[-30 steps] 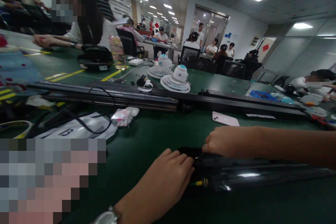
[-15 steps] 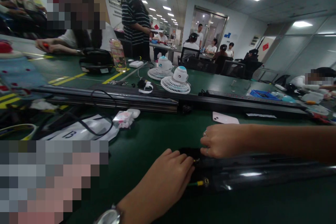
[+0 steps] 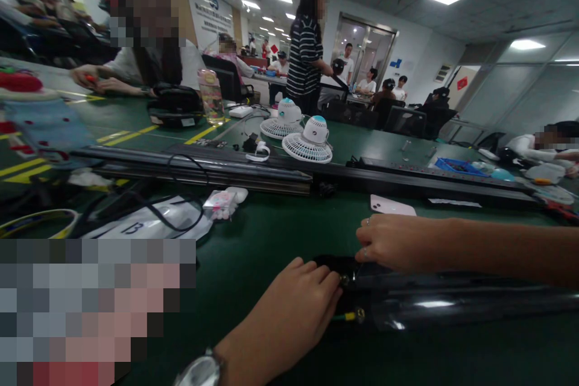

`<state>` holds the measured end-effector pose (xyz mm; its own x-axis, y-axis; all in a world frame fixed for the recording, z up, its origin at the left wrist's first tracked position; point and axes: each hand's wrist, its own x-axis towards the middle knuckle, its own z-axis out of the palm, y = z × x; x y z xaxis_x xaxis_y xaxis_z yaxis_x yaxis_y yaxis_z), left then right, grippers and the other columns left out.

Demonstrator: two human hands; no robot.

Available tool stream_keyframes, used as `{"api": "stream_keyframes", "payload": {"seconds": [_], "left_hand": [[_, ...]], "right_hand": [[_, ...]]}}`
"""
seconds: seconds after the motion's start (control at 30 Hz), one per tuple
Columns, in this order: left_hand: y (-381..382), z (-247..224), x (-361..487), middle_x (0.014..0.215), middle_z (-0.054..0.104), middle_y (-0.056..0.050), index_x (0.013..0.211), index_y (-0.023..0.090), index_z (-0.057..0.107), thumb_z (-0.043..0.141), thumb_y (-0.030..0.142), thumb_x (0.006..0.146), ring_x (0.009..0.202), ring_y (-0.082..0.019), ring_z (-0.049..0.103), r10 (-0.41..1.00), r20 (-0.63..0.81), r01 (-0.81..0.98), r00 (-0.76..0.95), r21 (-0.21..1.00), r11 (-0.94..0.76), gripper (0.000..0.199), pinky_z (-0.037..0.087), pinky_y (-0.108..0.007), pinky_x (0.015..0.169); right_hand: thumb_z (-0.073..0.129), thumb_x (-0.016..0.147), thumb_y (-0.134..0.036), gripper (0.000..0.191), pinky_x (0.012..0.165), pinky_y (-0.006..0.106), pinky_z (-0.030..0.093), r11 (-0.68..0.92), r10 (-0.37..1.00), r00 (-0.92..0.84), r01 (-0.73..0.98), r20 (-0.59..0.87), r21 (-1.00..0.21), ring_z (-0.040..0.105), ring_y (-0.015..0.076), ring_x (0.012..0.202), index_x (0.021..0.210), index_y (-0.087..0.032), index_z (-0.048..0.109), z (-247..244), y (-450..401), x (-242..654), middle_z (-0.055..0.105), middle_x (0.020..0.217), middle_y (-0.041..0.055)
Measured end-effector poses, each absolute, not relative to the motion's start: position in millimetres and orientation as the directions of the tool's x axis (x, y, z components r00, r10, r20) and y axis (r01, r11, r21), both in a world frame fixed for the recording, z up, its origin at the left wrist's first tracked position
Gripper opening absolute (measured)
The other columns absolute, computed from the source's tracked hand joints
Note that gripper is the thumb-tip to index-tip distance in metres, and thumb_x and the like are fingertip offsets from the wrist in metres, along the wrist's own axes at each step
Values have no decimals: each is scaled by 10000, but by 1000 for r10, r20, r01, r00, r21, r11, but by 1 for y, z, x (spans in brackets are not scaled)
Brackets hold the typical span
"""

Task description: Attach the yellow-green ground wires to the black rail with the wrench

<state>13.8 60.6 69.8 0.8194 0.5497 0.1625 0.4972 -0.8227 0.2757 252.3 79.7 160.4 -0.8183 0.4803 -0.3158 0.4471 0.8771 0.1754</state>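
A long dark bar with a glossy clear covering lies across the front right of the table. Near its left end sits a ring terminal on a green-and-yellow wire. My left hand, with a watch at the wrist, rests at that end, fingers curled down beside a second small metal ring. What it grips is hidden under the fingers. My right hand, wearing rings, is closed in a pinch just above the bar's upper edge. Something thin and shiny shows below its fingertips, too small to name.
A pink phone lies beyond my right hand. Long black bars cross the table, with two white fans behind them. A plastic bag, cables and a small box are at left. Another person's hands rest far left.
The whole view has shifted slightly, so hands and table appear a little further right. My right hand has lifted slightly off the metal ring. A standing person in the background has moved right.
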Motion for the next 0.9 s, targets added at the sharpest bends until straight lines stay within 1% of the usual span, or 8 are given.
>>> {"api": "stream_keyframes", "payload": {"seconds": [0.07, 0.2, 0.4, 0.57, 0.73, 0.8, 0.9], "left_hand": [[60, 69, 14, 998, 677, -30, 1017, 199, 609, 433, 213, 1043, 888, -226, 627, 553, 151, 502, 820, 277, -819, 179, 408, -410, 830], [60, 70, 14, 1022, 679, -29, 1055, 206, 607, 423, 219, 1046, 921, -236, 634, 550, 153, 497, 821, 281, -821, 185, 413, -421, 836], [60, 70, 13, 1001, 678, -23, 1028, 208, 607, 424, 229, 1047, 895, -224, 628, 551, 142, 500, 822, 281, -819, 186, 399, -405, 826], [61, 68, 14, 1000, 676, -21, 1024, 205, 603, 424, 228, 1050, 896, -221, 628, 546, 152, 494, 824, 280, -823, 182, 382, -400, 829], [60, 70, 14, 999, 673, -18, 1007, 203, 602, 437, 224, 1048, 889, -212, 620, 550, 139, 500, 824, 281, -819, 172, 372, -382, 805], [60, 70, 14, 996, 672, -19, 1004, 203, 603, 432, 229, 1051, 889, -211, 616, 550, 143, 498, 823, 284, -819, 180, 369, -380, 806], [60, 69, 13, 1000, 673, -16, 1018, 208, 608, 435, 244, 1052, 896, -212, 615, 549, 157, 495, 821, 285, -821, 180, 367, -388, 826]], "right_hand": [[612, 977, -98, 145, 668, 328, 392, 854, 519, -798, 498, -305, 149, 595, 238, 791, 1017, -148, 742, 157, 80, 254, 635, 846, 81], [613, 974, -97, 195, 683, 317, 410, 836, 545, -782, 535, -302, 122, 610, 230, 812, 1105, -174, 736, 150, 81, 254, 646, 886, 75], [635, 969, -123, 144, 693, 323, 414, 810, 580, -751, 574, -316, 125, 613, 239, 810, 1045, -174, 747, 145, 78, 253, 647, 869, 75], [639, 950, -84, 157, 677, 325, 413, 788, 609, -719, 596, -336, 155, 612, 239, 791, 1018, -161, 758, 151, 73, 243, 655, 867, 76], [676, 928, -74, 127, 645, 318, 408, 757, 649, -673, 617, -355, 214, 624, 253, 792, 981, -139, 771, 157, 66, 228, 668, 862, 98], [698, 915, -77, 106, 630, 315, 408, 749, 661, -663, 618, -352, 241, 624, 257, 786, 972, -128, 771, 157, 62, 222, 668, 851, 105], [726, 905, -100, 44, 610, 319, 405, 748, 664, -667, 602, -338, 279, 613, 258, 760, 895, -123, 762, 155, 57, 216, 656, 810, 106]]}}
